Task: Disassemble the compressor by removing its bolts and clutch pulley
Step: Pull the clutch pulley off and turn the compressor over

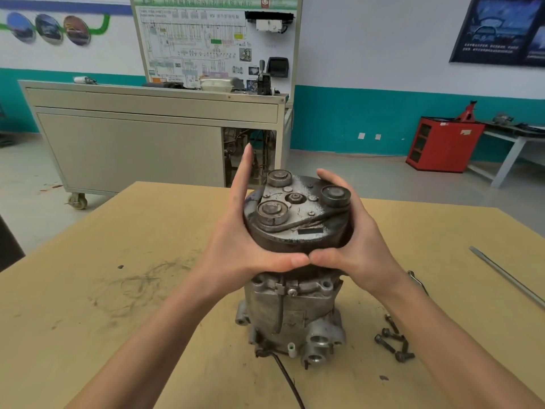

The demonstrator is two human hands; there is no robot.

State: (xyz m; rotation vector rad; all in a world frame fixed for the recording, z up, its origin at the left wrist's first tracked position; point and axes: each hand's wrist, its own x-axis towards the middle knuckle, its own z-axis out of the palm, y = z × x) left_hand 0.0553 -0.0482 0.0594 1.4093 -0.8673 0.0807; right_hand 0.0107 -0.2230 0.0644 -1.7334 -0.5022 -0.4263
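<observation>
The grey metal compressor (pixel 290 314) stands upright on the wooden table (pixel 118 320). On top of it sits the dark, rusty clutch pulley (pixel 298 214), tilted a little toward me. My left hand (pixel 236 243) presses the pulley's left side, with the thumb under its front rim and the fingers stretched straight up. My right hand (pixel 348 240) grips the right side, fingers curled over the far rim and the thumb under the front. The two thumb tips meet below the pulley. Several loose black bolts (pixel 393 340) lie on the table to the right of the compressor.
A long metal rod (pixel 507 277) lies near the table's right edge, and a small tool (pixel 417 280) shows behind my right wrist. A black cable (pixel 287 379) runs from the compressor toward me. A grey cabinet (pixel 132 137) stands beyond the table.
</observation>
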